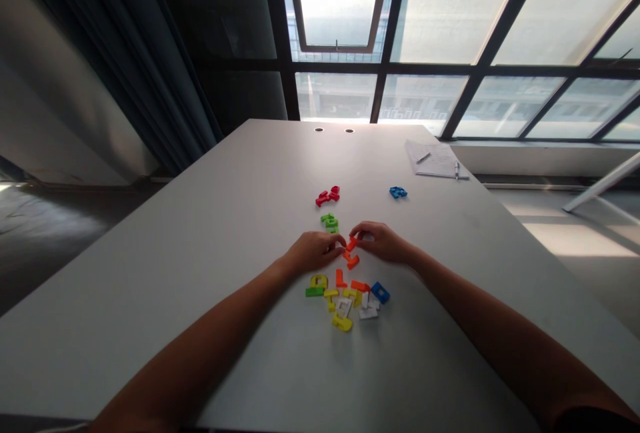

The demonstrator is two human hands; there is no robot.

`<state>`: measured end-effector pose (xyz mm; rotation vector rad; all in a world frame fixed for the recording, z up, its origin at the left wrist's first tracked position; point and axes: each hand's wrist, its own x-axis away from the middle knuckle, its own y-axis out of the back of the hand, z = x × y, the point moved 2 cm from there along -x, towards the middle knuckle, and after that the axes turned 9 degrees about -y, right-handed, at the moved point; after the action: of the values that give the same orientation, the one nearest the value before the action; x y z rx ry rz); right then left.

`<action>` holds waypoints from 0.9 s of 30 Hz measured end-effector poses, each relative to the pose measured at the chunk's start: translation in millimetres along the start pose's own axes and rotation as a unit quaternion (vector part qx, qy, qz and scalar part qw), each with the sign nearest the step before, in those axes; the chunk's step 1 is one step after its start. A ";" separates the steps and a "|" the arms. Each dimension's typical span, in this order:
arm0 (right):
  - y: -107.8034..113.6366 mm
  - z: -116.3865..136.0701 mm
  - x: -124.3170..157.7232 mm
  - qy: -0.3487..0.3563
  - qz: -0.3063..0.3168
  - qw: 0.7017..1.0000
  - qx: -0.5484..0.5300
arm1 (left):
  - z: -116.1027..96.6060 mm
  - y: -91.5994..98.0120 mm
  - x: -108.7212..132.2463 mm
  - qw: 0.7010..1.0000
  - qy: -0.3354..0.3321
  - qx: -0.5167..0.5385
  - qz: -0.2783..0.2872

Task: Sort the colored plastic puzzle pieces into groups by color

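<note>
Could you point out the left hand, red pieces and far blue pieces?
Left hand (313, 251): head view, back of hand.
Red pieces (327, 196): head view, cluster's middle.
Far blue pieces (398, 192): head view, cluster's middle.

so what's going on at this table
A person's left hand and right hand meet around a small orange plastic piece on a pale grey table, with a second orange plastic piece just below. Nearer the person lies a heap of flat multicoloured plastic pieces. Further off sit a red plastic cluster, a green plastic cluster and a blue plastic cluster.
</note>
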<state>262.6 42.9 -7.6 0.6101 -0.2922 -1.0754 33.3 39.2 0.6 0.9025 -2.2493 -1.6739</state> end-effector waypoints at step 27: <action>18.7 -34.8 -10.2 -0.065 -0.199 0.929 0.304 | 0.4 -1.8 0.3 1.000 -0.012 -0.017 -0.007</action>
<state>289.2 69.4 -23.7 1.1923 -0.6513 -1.4290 33.5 39.0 -1.3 0.8976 -2.2288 -1.7322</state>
